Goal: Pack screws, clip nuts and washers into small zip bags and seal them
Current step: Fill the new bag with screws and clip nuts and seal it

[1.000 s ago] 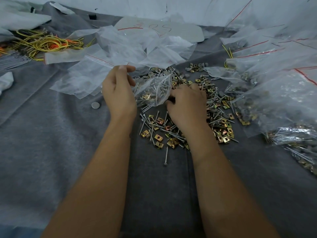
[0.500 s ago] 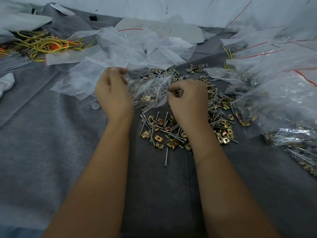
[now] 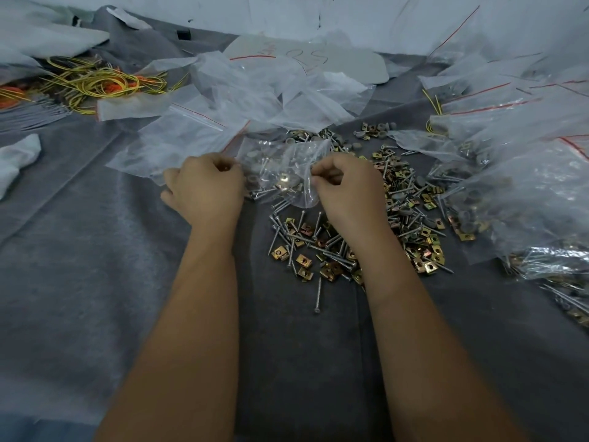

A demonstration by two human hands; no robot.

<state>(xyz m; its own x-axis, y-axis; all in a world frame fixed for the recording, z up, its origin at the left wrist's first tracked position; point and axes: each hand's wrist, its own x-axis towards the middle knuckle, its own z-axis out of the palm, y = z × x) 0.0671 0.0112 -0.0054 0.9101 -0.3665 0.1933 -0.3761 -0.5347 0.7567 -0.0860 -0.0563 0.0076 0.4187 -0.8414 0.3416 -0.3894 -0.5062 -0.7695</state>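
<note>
Zip bag [image 3: 282, 173], small and clear, hangs between both hands at the centre, with screws and a brass clip nut showing inside; the left hand [image 3: 207, 186] pinches its left edge in a tight grip; the right hand [image 3: 347, 185] pinches its right edge the same way; loose screws and clip nuts [image 3: 318, 247] lie on the grey cloth [image 3: 95, 266] toward 6 o'clock of the bag; filled bags [image 3: 526, 193] pile up at 3 o'clock; empty bags [image 3: 197, 129] lie at 11 o'clock.
</note>
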